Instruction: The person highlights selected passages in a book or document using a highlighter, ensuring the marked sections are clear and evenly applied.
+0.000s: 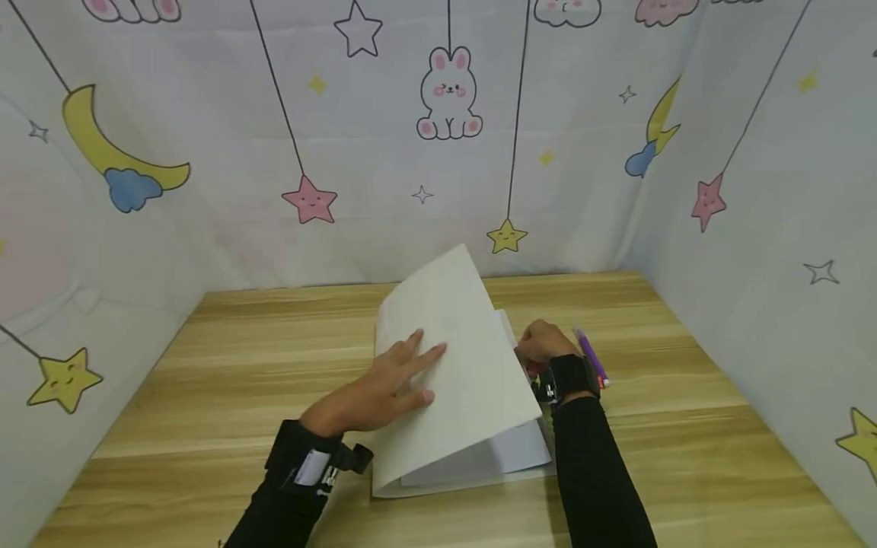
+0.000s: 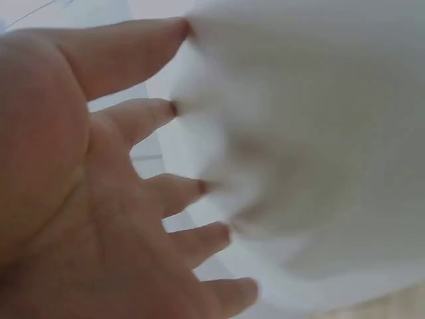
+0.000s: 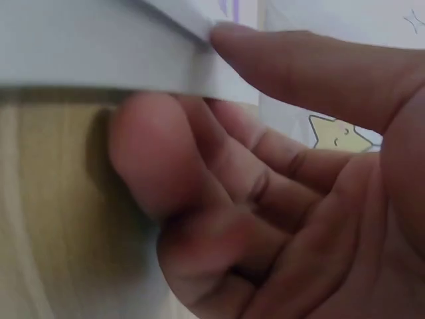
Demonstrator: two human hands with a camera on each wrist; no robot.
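A large white folder point(image 1: 445, 327) lies on the table with its front cover lifted at a slant, hinged along the left side. Loose-looking white paper point(image 1: 510, 449) shows underneath the cover. My left hand point(image 1: 384, 384) rests on the outside of the cover, fingers spread; in the left wrist view its fingertips touch the white surface point(image 2: 319, 133). At the folder's right edge is my right hand point(image 1: 544, 342). The right wrist view has its thumb on top of white paper point(image 3: 80, 50) and curled fingers beneath, pinching the edge. Part of that hand is hidden by its wrist strap.
A purple pen point(image 1: 591, 356) lies right of the right hand, with a small red item point(image 1: 603, 380) by its lower end. The wooden table point(image 1: 260, 342) is bounded at the back and sides by white cloth point(image 1: 384, 152) printed with stars, moons and a rabbit.
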